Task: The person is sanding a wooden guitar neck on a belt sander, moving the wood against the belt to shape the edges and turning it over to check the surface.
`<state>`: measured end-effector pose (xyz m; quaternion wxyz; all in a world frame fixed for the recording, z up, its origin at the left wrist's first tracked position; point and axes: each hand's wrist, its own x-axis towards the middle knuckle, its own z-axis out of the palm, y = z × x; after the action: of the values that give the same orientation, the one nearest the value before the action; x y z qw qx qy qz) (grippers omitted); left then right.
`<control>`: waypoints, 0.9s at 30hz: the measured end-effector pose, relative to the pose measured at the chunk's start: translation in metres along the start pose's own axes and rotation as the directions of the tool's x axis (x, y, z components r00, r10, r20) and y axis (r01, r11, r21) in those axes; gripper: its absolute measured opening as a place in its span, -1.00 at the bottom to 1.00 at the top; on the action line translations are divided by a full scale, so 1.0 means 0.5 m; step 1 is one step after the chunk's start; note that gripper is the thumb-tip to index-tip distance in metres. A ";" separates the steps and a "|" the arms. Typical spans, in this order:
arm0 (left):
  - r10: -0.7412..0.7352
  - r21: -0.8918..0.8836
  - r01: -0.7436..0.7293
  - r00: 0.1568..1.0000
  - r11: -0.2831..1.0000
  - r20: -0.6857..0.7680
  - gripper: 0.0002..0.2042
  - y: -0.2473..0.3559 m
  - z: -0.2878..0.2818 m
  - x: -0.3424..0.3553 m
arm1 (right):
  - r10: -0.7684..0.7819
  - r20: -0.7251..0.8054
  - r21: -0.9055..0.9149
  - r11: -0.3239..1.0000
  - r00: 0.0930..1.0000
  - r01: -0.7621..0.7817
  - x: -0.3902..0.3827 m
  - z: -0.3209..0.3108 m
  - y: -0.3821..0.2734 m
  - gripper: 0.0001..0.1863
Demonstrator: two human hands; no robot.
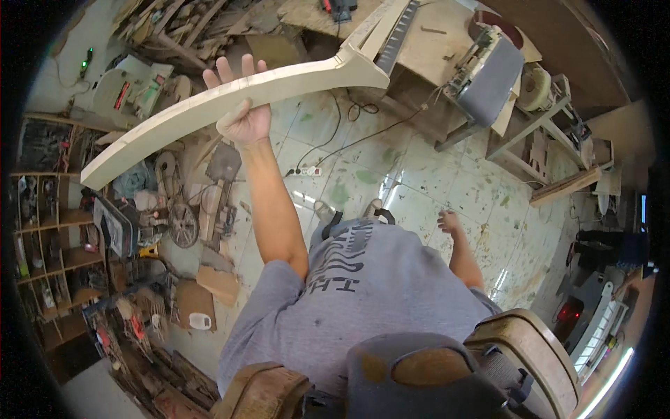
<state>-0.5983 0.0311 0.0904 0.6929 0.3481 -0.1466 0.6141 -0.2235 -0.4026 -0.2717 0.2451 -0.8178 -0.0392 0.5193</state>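
The left hand [242, 112] is raised at arm's length, fingers wrapped over the top edge of one long curved wooden piece [230, 105] and closed around its middle. The piece looks stiff, smooth-sanded and fairly light, since one hand carries it; gripping near the middle balances its two ends. The right hand [448, 222] hangs low, loosely curled and holding nothing. Beyond the left hand's far side stands one belt sander [486, 75]; below lies a tiled floor [433, 181] with one white power strip [305, 171].

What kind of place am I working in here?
Likely a woodworking shop: the left hand holds a long curved wooden piece, offcuts lie piled, and a workbench stands on the tiled floor.
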 end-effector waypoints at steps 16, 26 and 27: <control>0.319 0.433 -0.061 0.769 0.899 -0.554 -0.18 0.405 -0.142 -0.361 | 0.074 0.179 -0.341 0.940 0.981 -0.009 -0.083 0.119 -0.016 -0.61; 0.402 0.504 -0.069 0.699 0.861 -0.591 -0.15 0.529 -0.194 -0.475 | -0.164 0.197 -0.371 0.900 0.967 0.228 -0.069 0.240 -0.195 -0.56; 0.409 0.508 -0.076 0.699 0.858 -0.587 -0.17 0.538 -0.208 -0.478 | -0.229 0.233 -0.352 0.886 0.945 0.301 -0.097 0.265 -0.228 -0.55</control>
<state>-0.9265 -0.0782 -0.0532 0.5086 0.2261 0.2144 0.8026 -0.3389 -0.2705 -0.2264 0.1448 -0.7849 -0.2741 0.5365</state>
